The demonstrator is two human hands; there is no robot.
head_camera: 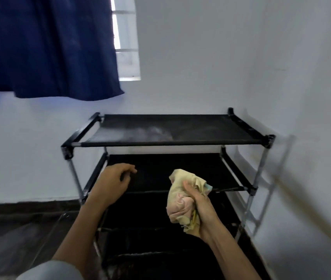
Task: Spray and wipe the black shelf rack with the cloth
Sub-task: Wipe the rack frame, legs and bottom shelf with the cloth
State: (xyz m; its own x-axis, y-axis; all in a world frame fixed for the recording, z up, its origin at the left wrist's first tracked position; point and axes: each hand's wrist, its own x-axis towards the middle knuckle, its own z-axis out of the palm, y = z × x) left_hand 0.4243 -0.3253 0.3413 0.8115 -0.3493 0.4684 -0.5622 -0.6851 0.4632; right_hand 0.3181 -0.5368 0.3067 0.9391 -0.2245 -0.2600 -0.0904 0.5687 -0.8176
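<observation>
The black shelf rack stands in the room's corner with several fabric tiers on a metal tube frame. Its top tier carries a greyish dusty or wet smear near the middle. My right hand grips a crumpled pale yellow cloth in front of the second tier, a little right of centre. My left hand hovers at the left front of the second tier, fingers loosely curled and holding nothing. No spray bottle is in view.
White walls close in behind and to the right of the rack. A dark blue curtain hangs at upper left beside a bright window. The floor at lower left is dark.
</observation>
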